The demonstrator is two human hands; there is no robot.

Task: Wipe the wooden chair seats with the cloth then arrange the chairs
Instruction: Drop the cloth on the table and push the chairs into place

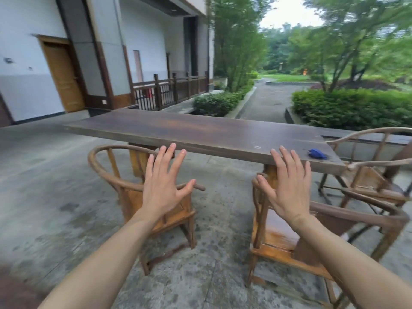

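Fingers point(166, 157) of the left hand point(163, 186) are straight and fanned apart, holding nothing; the fingers point(287, 159) of the right hand point(288, 189) are likewise straight and spread, thumb out to the side. Both hands are raised with their backs to the camera, bare forearms running down to the bottom corners where they are cut off.

Behind them stands a long dark wooden worktop point(200, 130). On its near right corner lies the blue cloth point(316, 153), small and blurred, its folds hard to read. Left chair point(124, 184), a round-backed wooden armchair, stands at the worktop's near side; the left hand and forearm cover most of its seat. Right chair point(334, 221) stands near it, part of its orange-brown seat showing beneath the right wrist, its far legs running out of view at the bottom. A third chair point(374, 175) stands at the worktop's right end, its curved back cut by the right edge.

Motion blur smears the building wall point(26, 63), the brown door point(63, 74) and the trees point(356, 41).
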